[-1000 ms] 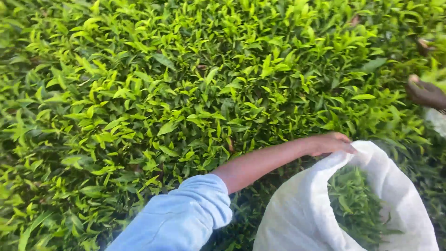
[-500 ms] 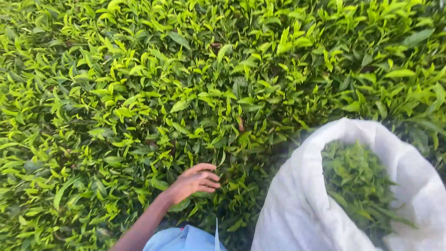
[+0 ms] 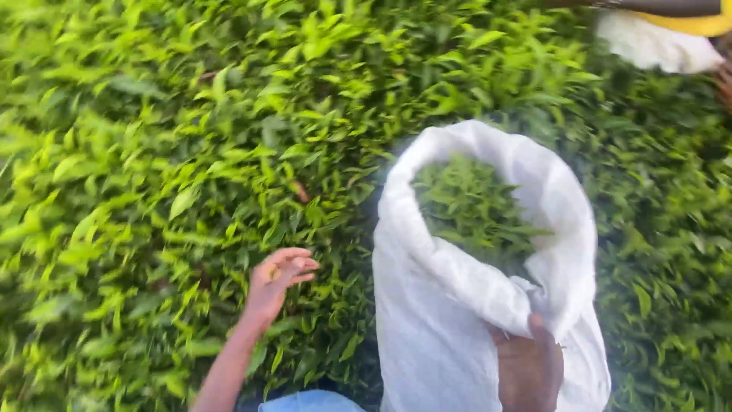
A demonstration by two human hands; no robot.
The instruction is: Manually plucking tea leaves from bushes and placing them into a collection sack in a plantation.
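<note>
A white sack point(image 3: 457, 305) stands open among the bushes, with picked green leaves point(image 3: 473, 210) inside it. My right hand point(image 3: 530, 366) grips the sack's near rim at the bottom right. My left hand point(image 3: 276, 284) hovers over the green leafy bush point(image 3: 191, 175) just left of the sack, fingers loosely curled and slightly apart; I see nothing held in it. A light blue sleeve point(image 3: 309, 401) shows at the bottom edge.
Dense green bushes fill the whole view. At the top right another person's arm in a yellow sleeve point(image 3: 686, 15) reaches in beside a second white sack point(image 3: 648, 46).
My left hand drew back from the sack's mouth to the bush on its left. My right hand has come into view gripping the sack's rim. The view shifted, showing more of the sack.
</note>
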